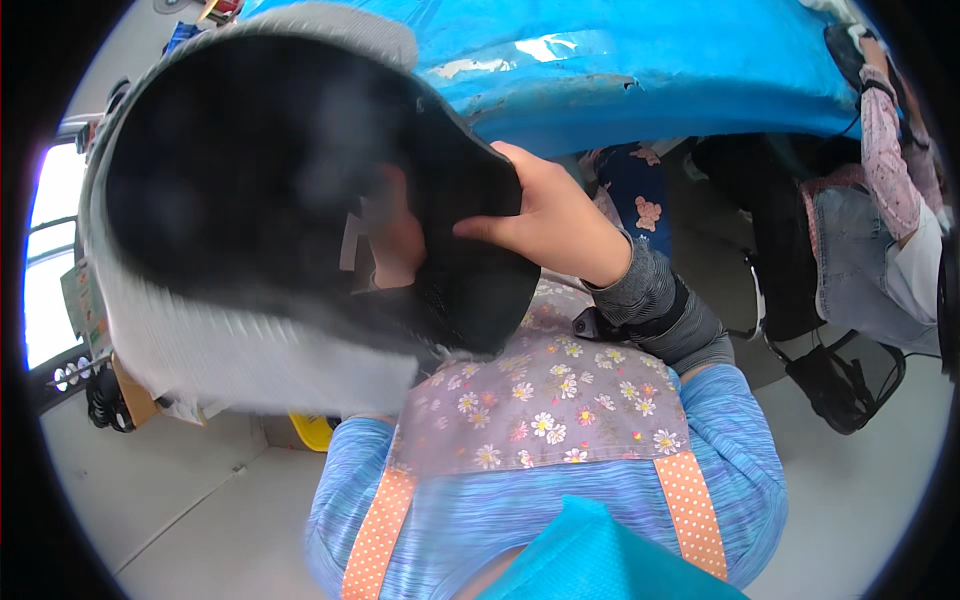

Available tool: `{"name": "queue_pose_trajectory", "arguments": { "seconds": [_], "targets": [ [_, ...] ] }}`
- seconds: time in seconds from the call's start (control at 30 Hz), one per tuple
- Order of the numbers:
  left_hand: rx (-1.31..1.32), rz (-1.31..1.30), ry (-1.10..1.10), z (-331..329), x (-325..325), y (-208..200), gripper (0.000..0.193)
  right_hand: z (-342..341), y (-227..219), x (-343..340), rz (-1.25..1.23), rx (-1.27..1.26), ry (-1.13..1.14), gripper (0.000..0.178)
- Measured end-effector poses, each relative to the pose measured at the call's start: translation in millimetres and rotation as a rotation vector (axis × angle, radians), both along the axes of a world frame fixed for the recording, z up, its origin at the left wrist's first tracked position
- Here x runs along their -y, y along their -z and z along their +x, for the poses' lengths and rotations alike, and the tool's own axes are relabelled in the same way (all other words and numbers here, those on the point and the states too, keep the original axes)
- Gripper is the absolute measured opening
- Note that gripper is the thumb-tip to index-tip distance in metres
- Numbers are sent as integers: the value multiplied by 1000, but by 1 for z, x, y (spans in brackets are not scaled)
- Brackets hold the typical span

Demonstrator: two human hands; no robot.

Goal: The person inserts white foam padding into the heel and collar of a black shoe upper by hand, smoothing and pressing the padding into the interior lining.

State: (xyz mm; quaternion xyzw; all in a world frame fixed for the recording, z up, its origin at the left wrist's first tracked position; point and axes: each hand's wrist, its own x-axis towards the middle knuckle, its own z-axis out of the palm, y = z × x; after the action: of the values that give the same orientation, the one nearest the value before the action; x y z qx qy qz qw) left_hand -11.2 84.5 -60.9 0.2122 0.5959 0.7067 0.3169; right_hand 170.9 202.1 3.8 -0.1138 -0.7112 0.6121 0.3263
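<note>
A large, curved black piece with a pale grey ribbed border fills the upper left, close in front of me and blurred. Its exact kind I cannot make out. My right hand grips its right edge, thumb on the near face and the other fingers behind it. Inside the black area is a blurred patch of skin beside a small white strip. Whether that patch is my left hand or a reflection cannot be told. The piece covers most of my left forearm, so the left fingers' hold is unclear.
Beyond it stretches a table under a shiny blue cover. At the far right a co-worker's hand is on a dark object. A black bag sits below on the right. Something yellow lies low on the left.
</note>
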Motion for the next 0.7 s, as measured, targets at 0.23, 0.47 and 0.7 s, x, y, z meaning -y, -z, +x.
{"name": "queue_pose_trajectory", "arguments": {
  "seconds": [0.23,0.47,0.7],
  "targets": [
    [-225,211,273,22,-7,-27,55,8,-18,-23,236,204,132,26],
    [255,-22,-64,14,1,-29,70,0,-10,7,175,66,208,38],
    [183,189,-90,45,-13,-35,63,0,-6,-3,62,35,125,32]
  ]
}}
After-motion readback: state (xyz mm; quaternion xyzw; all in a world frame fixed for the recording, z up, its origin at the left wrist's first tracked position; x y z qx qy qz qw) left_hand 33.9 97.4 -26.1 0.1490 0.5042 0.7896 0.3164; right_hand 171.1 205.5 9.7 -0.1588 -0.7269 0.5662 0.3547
